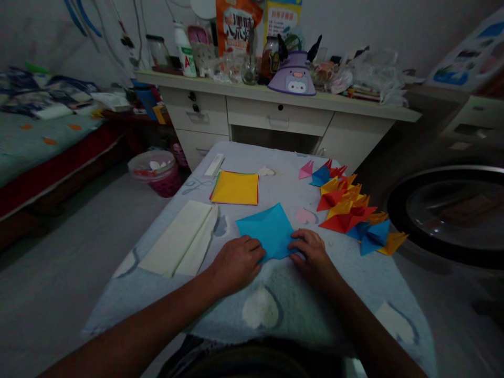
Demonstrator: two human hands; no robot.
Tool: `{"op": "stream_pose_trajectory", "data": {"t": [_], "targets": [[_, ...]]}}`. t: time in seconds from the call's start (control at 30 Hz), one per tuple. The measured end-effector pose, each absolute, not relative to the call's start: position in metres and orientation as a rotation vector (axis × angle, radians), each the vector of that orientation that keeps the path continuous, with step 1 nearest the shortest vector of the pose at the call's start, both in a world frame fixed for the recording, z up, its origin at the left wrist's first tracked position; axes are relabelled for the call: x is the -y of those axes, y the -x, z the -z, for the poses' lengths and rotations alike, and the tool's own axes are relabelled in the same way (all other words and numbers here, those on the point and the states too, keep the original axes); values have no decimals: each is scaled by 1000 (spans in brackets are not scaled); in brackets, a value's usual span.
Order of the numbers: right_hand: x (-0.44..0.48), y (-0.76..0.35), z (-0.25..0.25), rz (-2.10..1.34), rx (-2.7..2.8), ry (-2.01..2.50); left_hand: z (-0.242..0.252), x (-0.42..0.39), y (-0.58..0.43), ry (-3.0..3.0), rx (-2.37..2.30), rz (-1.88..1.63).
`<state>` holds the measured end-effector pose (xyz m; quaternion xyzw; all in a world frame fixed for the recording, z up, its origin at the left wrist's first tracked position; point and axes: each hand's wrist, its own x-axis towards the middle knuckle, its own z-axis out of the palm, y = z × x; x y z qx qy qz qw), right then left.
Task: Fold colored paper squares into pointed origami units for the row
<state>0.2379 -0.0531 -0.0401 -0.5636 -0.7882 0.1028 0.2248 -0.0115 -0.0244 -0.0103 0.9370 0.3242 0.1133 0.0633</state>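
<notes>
A sheet of blue origami paper (pixel 270 231), partly folded, lies on the cloth-covered table (pixel 220 315) in front of me. At its lower left edge my left hand (pixel 242 262) has its fingers curled over the paper. My right hand (pixel 313 257) grips the right corner, fingers bent and thumb low. Beyond the blue sheet is a stack of coloured paper (pixel 235 188) with yellow on top. Several folded paper cranes (pixel 346 210) in red, orange, blue and pink stand in rows on the right.
Left of my left hand lies a folded pale cloth or paper (pixel 179 239). A small white strip (pixel 214 165) and a crumpled white scrap (pixel 266 171) are farther back. A lined bin (pixel 157 170) stands on the floor, a cluttered desk (pixel 252 92) behind, and a washing machine (pixel 452 157) to the right.
</notes>
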Motion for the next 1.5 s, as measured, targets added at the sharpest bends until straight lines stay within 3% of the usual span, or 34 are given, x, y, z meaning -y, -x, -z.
{"op": "stream_pose_trajectory", "data": {"t": [0.4,1.5], "targets": [[48,-234,37,-418,2017,1709,15,20,5,-2289,-1157,-587],[41,-223,36,-369,1870,1911,26,21,2,-2296,-1447,-563]]}}
